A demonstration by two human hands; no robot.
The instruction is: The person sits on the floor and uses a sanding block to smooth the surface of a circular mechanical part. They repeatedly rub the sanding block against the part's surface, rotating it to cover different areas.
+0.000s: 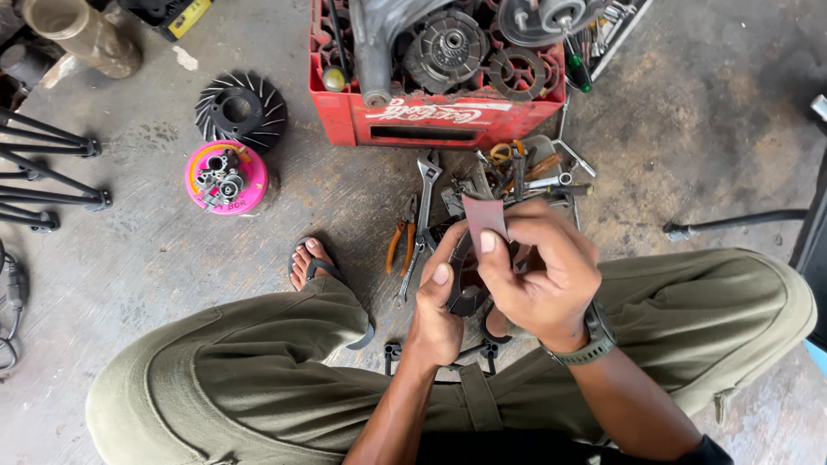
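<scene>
My left hand [438,301] grips a dark curved metal part [465,288] in front of my knees. My right hand [538,271] pinches a small reddish-brown sheet, like sandpaper [482,220], against the top of that part with thumb and fingers. Both hands touch each other over the part. I squat on a concrete floor in olive trousers, with my sandalled foot [312,263] to the left of the hands.
A red plastic crate [431,120] full of engine parts stands ahead. Orange-handled pliers [398,241], an adjustable wrench [424,194] and loose tools lie below it. A black finned fan wheel [239,110] and a pink lid holding small parts [226,176] sit left. A metal bar [732,222] lies right.
</scene>
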